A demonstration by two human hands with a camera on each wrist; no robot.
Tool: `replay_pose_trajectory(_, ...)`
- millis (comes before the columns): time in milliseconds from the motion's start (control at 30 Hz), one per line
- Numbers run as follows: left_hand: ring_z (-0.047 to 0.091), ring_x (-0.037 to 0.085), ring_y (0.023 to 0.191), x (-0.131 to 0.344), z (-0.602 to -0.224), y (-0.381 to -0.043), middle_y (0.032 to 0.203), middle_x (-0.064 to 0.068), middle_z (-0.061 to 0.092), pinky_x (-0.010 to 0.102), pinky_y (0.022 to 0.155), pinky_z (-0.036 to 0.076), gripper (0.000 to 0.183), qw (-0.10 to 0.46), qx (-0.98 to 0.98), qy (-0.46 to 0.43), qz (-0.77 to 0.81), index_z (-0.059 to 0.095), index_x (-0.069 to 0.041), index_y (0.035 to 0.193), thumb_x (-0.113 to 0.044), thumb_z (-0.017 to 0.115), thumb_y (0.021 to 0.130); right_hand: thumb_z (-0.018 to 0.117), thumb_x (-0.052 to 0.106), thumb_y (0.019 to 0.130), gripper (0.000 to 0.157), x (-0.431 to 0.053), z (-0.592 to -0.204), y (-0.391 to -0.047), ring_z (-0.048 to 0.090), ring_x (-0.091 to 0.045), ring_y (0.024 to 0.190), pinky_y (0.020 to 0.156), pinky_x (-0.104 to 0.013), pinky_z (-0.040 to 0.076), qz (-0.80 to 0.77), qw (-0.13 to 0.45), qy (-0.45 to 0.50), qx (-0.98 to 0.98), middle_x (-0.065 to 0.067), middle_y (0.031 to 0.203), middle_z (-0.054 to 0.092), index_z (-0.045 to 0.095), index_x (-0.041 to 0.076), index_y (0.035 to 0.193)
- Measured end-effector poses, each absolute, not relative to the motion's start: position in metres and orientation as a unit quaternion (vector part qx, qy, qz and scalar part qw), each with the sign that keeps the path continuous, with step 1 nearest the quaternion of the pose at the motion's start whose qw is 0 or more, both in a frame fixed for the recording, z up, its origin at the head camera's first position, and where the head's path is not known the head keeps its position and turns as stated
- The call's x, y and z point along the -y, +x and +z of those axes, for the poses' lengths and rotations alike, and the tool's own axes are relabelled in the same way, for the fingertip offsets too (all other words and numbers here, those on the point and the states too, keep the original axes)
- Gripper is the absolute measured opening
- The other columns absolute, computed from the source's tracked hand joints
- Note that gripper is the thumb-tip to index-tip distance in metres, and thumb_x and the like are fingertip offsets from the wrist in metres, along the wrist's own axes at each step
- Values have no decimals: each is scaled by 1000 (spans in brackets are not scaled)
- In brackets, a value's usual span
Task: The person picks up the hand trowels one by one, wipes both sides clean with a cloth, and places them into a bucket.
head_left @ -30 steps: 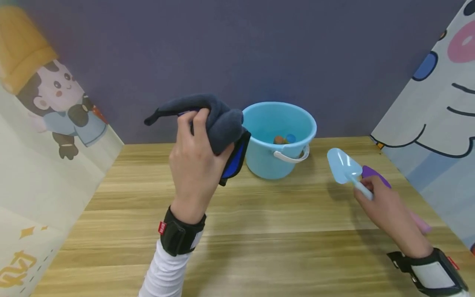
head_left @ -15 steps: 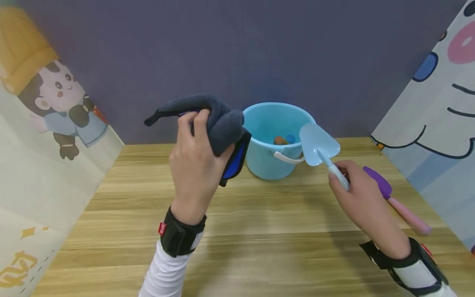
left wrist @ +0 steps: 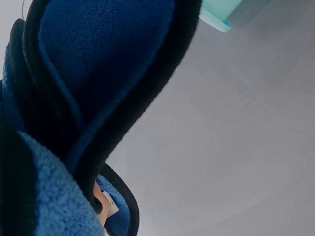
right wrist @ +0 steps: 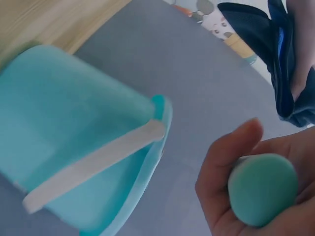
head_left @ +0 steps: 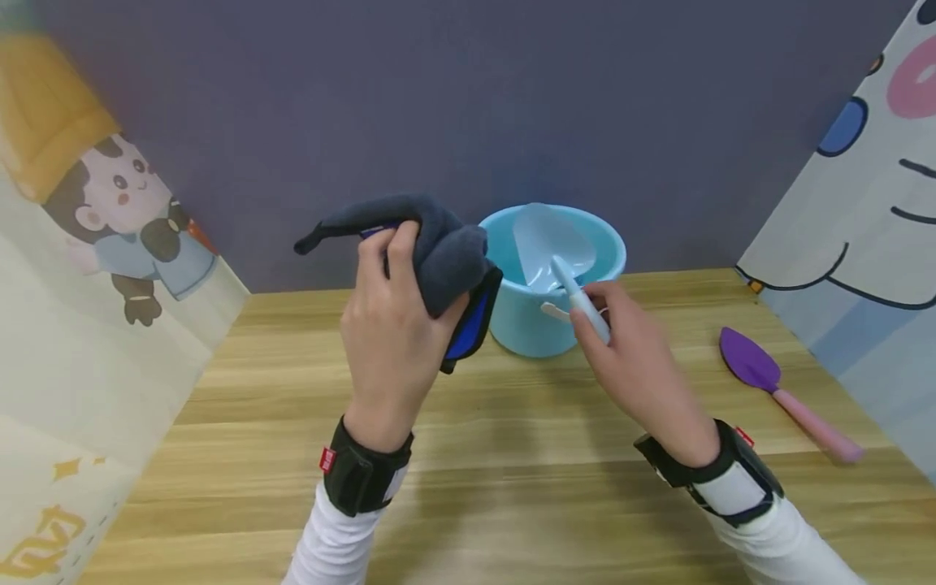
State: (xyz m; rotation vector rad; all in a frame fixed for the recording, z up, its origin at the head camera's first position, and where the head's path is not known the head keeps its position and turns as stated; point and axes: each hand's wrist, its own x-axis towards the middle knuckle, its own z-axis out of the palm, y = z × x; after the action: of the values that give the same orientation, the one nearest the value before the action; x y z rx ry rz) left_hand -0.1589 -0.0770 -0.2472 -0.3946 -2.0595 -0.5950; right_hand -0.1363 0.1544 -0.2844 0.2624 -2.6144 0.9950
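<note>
My left hand (head_left: 395, 333) grips a bunched cloth (head_left: 449, 264), dark grey outside with a blue fleecy inner side and black edging; its folds fill much of the left wrist view. My right hand (head_left: 636, 357) holds a light blue toy shovel (head_left: 552, 244) by its handle, the blade over the mouth of the light blue bucket (head_left: 534, 329). In the right wrist view the handle's rounded end (right wrist: 263, 189) shows inside the curled fingers (right wrist: 211, 182), beside the bucket's white handle (right wrist: 93, 164). The blade hides most of the bucket's inside.
A purple spatula (head_left: 749, 357) with a pink handle lies on the wooden table (head_left: 512, 504) at the right. Behind the bucket stands a dark grey-blue wall (head_left: 439, 97). Cartoon-printed panels (head_left: 863, 211) border the table on both sides.
My right hand has carried the shovel leftward from beside the spatula to over the bucket, uncovering the spatula. My left hand keeps its hold on the cloth, almost in place.
</note>
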Motion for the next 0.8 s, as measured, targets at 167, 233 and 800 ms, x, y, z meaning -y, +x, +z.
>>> replay_pose_trajectory(167, 64, 35, 91, 73, -249, -158, 115, 23, 57, 54, 70, 61, 68, 458, 837, -163, -251, 45, -5, 132, -32, 76, 78, 47, 30, 100, 39, -137, -282, -142, 58, -26, 74, 58, -37, 49, 364, 169, 95, 911, -19, 103, 66, 47, 2, 127)
replay_pose_trajectory(233, 65, 35, 91, 72, -250, -158, 116, 23, 57, 54, 70, 61, 69, 454, 838, -168, -252, 44, -6, 132, -32, 76, 78, 48, 30, 100, 39, -132, -282, -145, 59, -25, 71, 58, -36, 49, 366, 172, 98, 909, -19, 105, 67, 47, 3, 128)
replay_pose_trajectory(800, 63, 33, 87, 58, -260, -163, 113, 22, 54, 51, 66, 63, 65, 462, 843, -170, -216, 43, -6, 131, -42, 70, 83, 48, 28, 99, 35, -101, -282, -134, 53, -19, 62, 55, -33, 46, 378, 150, 142, 902, -8, 83, 61, 47, 10, 129)
